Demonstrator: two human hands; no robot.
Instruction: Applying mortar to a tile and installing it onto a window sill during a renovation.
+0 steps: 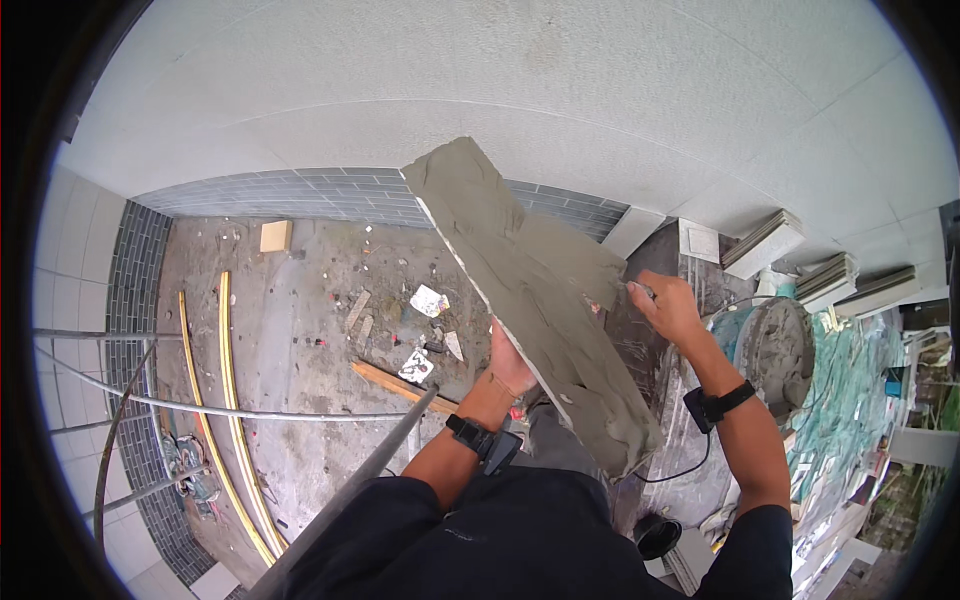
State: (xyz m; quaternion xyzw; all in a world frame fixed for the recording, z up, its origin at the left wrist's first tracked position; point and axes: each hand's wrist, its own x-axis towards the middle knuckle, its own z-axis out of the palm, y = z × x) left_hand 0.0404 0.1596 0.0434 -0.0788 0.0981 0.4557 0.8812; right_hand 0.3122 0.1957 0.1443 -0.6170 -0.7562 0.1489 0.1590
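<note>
Dark shirt point(500, 545) nearest, mortared slab point(545, 310) lies over left hand point(513, 362).

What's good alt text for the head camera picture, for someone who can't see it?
A person's left hand supports a long mortar-coated tile while the right hand holds what appears to be a trowel  against it. A pale tiled wall stands ahead, beyond a littered floor.

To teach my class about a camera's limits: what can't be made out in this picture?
Head view:
Left hand: most fingers hidden behind the mortar-coated tile.
Trowel: its handle mostly covered by the right hand.
Metal pole: near end cut off by the lower edge.
Tiny floor scraps: too small to identify.
</note>
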